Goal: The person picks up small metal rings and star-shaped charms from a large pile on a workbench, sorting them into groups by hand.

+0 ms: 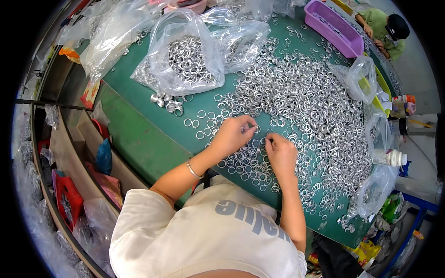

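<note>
My left hand point(234, 135) is over the green table point(153, 143), its fingers curled and pinched around a small silvery metal ring point(255, 129) at the fingertips. Just to the right, my right hand point(282, 153) is closed, with thumb and forefinger pressed together; whatever is between them is too small to make out. Flat loose rings point(250, 164) lie between and below both hands. Beyond them spreads a large heap of the same rings point(296, 92), reaching far down the right side. A bracelet circles my left wrist.
An opened clear plastic bag point(185, 60) full of rings stands at the back left, beside a few stacked rings point(169, 104). A purple basket point(333, 28) sits at the far right. Another person point(384, 30) works beyond it. A white bottle point(391, 158) is by the right edge.
</note>
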The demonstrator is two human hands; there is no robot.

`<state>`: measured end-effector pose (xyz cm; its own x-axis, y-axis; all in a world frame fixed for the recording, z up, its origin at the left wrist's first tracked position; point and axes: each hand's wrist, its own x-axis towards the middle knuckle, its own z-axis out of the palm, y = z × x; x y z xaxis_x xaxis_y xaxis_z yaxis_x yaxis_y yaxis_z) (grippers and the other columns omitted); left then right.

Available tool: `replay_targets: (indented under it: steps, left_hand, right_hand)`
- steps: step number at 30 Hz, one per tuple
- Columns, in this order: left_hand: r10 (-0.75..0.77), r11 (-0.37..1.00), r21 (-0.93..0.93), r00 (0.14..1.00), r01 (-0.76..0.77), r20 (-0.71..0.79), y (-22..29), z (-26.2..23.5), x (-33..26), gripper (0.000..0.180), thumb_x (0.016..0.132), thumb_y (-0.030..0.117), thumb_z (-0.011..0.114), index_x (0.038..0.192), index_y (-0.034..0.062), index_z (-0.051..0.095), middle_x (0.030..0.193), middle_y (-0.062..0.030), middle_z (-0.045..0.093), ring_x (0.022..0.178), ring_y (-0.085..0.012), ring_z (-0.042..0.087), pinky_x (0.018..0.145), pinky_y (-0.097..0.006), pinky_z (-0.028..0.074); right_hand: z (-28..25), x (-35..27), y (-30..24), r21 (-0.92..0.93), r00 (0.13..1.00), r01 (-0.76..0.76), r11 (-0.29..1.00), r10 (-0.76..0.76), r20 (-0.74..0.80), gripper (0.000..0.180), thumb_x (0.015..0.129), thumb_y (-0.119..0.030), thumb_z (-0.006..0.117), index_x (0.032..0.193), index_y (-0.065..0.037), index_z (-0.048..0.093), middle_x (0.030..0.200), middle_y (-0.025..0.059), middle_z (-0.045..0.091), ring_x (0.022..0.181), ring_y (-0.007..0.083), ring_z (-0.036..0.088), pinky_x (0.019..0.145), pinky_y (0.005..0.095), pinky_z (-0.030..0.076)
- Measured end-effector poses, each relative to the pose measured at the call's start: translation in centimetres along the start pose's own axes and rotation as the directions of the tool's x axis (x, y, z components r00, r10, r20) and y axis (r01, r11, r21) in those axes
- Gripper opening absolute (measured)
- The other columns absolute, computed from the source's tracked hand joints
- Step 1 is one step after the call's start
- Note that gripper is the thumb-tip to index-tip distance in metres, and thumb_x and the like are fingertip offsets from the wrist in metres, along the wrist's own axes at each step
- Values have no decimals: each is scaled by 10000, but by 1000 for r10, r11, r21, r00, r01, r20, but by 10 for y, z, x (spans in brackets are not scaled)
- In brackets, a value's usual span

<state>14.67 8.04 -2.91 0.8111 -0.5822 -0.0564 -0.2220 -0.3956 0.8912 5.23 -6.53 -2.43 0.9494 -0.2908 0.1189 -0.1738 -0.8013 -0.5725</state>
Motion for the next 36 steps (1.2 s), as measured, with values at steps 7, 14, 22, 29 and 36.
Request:
replay_targets:
  steps: [7,14,22,29,36]
  left_hand:
    - [-126,286,-849,896,444,426,14,-33,-9,139,835,46,518,971,16,532,852,-67,552,601,-75,451,411,-171,297]
    - [42,988,-152,987,-18,155,-11,-22,-14,93,813,103,603,846,19,627,766,-51,588,594,-121,501,496,-276,415]
    - [77,842,502,966,-197,248,1,-10,-9,105,742,153,663,831,99,657,786,-81,617,705,-276,615,591,-378,483]
    - [104,803,548,961,-234,257,4,-9,-8,116,744,156,653,840,93,636,772,-77,628,715,-288,624,593,-393,496]
    - [108,989,76,973,-126,206,-7,-12,-8,110,793,135,625,868,55,617,686,-59,580,580,-174,564,508,-325,437]
  right_hand:
    - [-23,-4,15,908,916,-396,-138,14,402,120,828,-93,541,927,-25,536,747,77,521,498,97,436,348,186,259]
    - [-5,3,16,851,869,-494,175,85,487,166,841,-182,591,876,-20,585,674,40,532,454,97,426,366,219,323]
    - [2,9,-8,-3,988,24,1000,-24,152,114,716,-102,680,815,-64,638,774,101,625,657,299,599,576,395,474]
    - [3,10,-7,6,973,94,996,-93,213,112,720,-107,676,811,-62,629,770,98,625,668,303,603,583,386,477]
    - [-9,10,2,287,932,-221,932,116,343,139,719,-87,680,849,-55,642,735,100,620,641,303,596,575,383,477]
